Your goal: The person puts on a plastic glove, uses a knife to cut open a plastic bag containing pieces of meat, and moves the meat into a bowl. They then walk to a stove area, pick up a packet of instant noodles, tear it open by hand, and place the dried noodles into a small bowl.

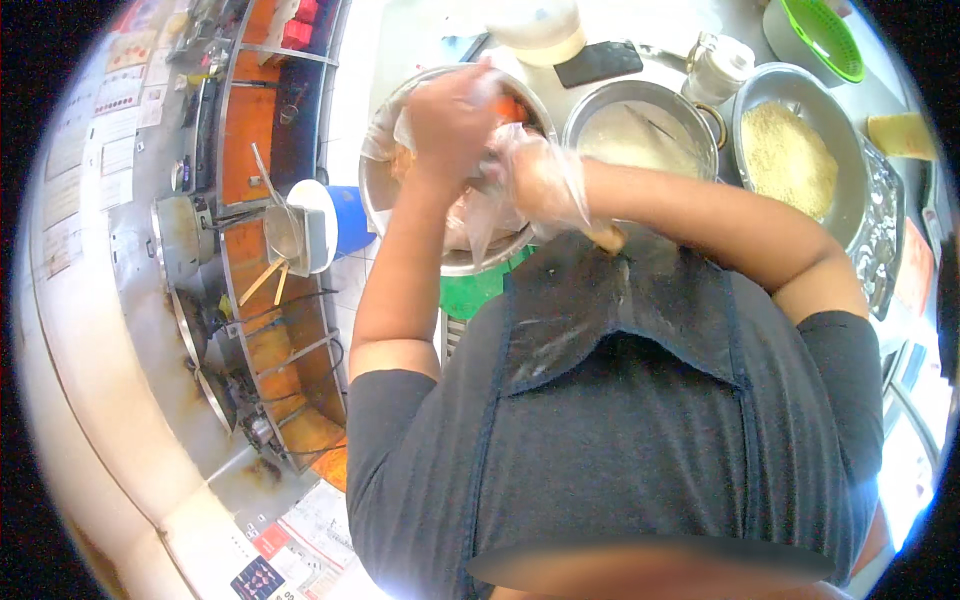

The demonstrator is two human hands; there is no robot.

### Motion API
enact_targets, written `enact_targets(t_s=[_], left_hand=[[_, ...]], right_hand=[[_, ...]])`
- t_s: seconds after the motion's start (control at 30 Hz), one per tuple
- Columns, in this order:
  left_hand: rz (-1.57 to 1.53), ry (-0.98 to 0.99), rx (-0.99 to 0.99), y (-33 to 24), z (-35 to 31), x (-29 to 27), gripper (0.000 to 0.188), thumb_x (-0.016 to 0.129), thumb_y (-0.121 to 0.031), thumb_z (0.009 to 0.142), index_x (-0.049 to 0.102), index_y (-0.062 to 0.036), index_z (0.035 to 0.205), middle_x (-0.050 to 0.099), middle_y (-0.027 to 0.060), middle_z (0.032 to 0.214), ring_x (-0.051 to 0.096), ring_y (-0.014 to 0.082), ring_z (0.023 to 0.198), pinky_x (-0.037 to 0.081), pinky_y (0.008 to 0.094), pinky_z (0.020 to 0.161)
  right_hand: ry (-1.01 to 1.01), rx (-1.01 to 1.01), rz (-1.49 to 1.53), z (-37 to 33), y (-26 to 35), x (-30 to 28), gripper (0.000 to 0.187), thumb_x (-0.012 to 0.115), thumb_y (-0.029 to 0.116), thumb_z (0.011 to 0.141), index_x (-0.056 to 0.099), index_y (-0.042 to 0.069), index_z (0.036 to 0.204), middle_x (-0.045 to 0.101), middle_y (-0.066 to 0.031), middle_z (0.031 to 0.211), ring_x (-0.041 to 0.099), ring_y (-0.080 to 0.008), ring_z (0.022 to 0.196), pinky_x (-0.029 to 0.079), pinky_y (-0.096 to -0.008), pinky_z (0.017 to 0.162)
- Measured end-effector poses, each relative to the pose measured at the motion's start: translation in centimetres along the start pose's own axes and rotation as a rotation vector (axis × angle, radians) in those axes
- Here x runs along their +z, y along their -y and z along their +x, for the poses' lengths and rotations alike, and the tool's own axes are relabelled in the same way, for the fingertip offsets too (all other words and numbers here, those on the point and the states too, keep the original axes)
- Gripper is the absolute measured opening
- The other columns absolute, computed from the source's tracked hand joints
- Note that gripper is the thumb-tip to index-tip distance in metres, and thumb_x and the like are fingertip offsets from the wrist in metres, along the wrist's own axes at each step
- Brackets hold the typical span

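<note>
Both my hands are over a large metal bowl (372, 205) at the upper middle. Inside it lies pinkish, wet-looking food, perhaps raw meat (458, 222), partly covered by my hands and loose clear plastic. My left hand (455, 120) is bare-looking and smeared by motion above the bowl's middle, so its fingers cannot be made out. Close beside it, my right hand (537, 178) is inside a loose clear plastic glove (572, 185). Folds of plastic hide its fingers. An orange-red patch shows behind the hands in the bowl.
To the right stand a pot of whitish powder (640, 140), a big bowl of yellowish crumbs (790, 160) and a green basket (825, 40). Behind are a black phone (598, 63) and a lidded jar (720, 65). A blue bucket (350, 220) with a strainer (285, 232) is left.
</note>
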State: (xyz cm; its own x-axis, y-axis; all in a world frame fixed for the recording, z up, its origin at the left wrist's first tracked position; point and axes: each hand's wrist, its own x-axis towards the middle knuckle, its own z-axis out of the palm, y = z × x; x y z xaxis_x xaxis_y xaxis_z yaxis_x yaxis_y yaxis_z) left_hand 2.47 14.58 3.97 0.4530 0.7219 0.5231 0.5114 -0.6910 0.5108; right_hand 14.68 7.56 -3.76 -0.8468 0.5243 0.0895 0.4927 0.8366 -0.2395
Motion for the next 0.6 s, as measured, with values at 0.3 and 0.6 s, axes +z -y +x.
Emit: enact_targets(t_s=[0.3,0.6], left_hand=[[-0.026,-0.159,-0.164,-0.1,0.3,-2.4,0.033,0.071,-0.024,0.093,0.067,-0.0031,0.068,0.06,0.0033,0.057,0.051,0.0107,0.051,0.041,0.0289,0.05],[-0.36,-0.286,-0.324,-0.6,0.6,-3.9,0.039,0.067,-0.031,0.097,0.065,-0.0042,0.068,0.057,-0.0035,0.062,0.049,0.006,0.057,0.039,0.0243,0.054]], right_hand=[[0.105,0.455,0.397,-3.0,0.2,-4.8,0.042,0.069,0.027,0.078,0.063,0.0,0.11,0.067,-0.0213,0.099,0.068,-0.0379,0.087,0.053,-0.0456,0.084],[-0.505,0.525,0.464,-5.2,-2.4,-5.3,0.046,0.042,0.044,0.104,0.058,0.002,0.108,0.064,-0.018,0.082,0.064,-0.0353,0.077,0.051,-0.0425,0.073]])
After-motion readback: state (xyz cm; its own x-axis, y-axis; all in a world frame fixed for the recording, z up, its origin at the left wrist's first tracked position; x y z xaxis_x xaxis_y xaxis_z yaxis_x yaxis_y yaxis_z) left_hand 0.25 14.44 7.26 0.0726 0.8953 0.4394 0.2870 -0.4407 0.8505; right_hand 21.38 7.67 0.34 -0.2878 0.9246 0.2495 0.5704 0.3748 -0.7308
